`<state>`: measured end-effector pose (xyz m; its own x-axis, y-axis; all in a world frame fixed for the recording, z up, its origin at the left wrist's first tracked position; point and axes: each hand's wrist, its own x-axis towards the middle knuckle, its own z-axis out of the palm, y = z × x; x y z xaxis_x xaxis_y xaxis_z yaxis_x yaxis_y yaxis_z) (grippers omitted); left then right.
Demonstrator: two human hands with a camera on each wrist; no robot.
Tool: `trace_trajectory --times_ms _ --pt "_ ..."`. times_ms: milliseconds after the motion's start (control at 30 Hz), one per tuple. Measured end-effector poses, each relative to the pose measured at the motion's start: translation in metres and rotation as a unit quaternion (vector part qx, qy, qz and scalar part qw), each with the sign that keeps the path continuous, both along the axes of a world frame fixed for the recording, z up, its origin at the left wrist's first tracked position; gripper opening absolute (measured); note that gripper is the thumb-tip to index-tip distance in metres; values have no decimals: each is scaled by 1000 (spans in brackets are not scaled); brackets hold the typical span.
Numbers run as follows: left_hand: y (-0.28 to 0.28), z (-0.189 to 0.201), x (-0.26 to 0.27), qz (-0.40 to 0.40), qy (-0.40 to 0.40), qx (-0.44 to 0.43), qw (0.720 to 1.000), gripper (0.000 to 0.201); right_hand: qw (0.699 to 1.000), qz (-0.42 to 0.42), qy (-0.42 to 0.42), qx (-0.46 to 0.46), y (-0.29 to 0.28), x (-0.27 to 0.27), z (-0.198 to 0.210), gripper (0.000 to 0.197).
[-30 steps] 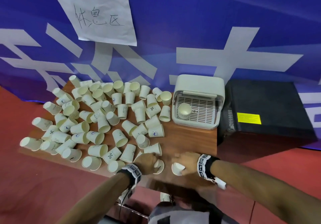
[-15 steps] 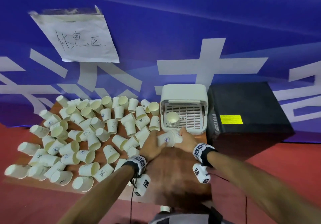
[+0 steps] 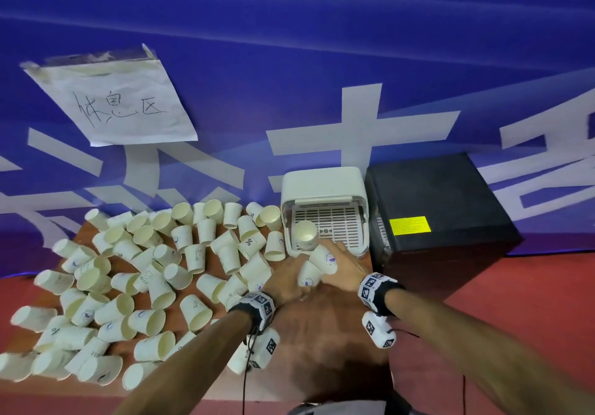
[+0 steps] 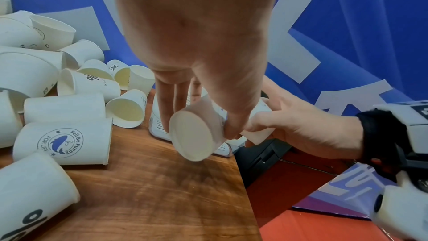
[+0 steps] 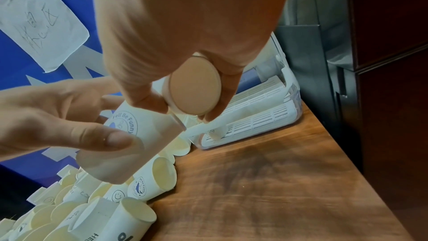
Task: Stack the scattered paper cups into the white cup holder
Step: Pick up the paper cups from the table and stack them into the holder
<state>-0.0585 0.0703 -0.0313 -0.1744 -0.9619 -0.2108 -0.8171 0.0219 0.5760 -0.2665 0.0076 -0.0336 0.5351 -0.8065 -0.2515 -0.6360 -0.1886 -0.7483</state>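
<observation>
At holder's front edge: two cups held, one per hand.

Left-hand cup (image 3: 309, 276) sits pinched between thumb and curled fingers (image 4: 167, 109) of left hand (image 3: 287, 281), base toward wrist, tilted, off the table (image 3: 325, 334). Right-hand cup (image 3: 325, 257) gripped by right hand (image 3: 346, 266), thumb and fingers wrapped round its base end, touching the other cup, just beside white cup holder (image 3: 323, 189). Both cups white paper with round blue whale logo. Holder has slotted tray, small cup stack (image 3: 305, 236) standing inside at left. Scattered cups (image 3: 154, 273) lie mostly on their sides across table's left. Black box (image 3: 441, 202) right of holder.
</observation>
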Motion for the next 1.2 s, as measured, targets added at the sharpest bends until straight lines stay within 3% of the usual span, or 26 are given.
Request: trace_trajectory --times_ms 167,367,467,567,700,833,967,1200 --pt "-7 3 4 17 -31 10 999 53 999 -17 1 -37 -1 1 3 64" --pt "-27 10 17 82 11 -1 997 38 991 -106 -5 -79 -18 -1 7 50" --pt "-37 18 22 100 44 -43 993 29 983 -131 2 -128 -32 -3 7 38" --pt "-48 22 29 99 27 -107 989 37 971 -166 -21 -169 -43 -2 8 31" --pt "-62 27 35 80 -9 -144 986 52 963 -181 -31 -198 -58 -1 4 34" --pt "-71 32 35 44 -48 -144 987 48 967 -137 1 -216 -70 -2 -3 36" --pt "-82 23 33 21 -89 -112 989 43 967 -109 33 -227 -73 -2 -7 34" --pt "-101 1 28 -9 -192 -16 981 44 964 -92 15 -249 -68 -6 -20 37"
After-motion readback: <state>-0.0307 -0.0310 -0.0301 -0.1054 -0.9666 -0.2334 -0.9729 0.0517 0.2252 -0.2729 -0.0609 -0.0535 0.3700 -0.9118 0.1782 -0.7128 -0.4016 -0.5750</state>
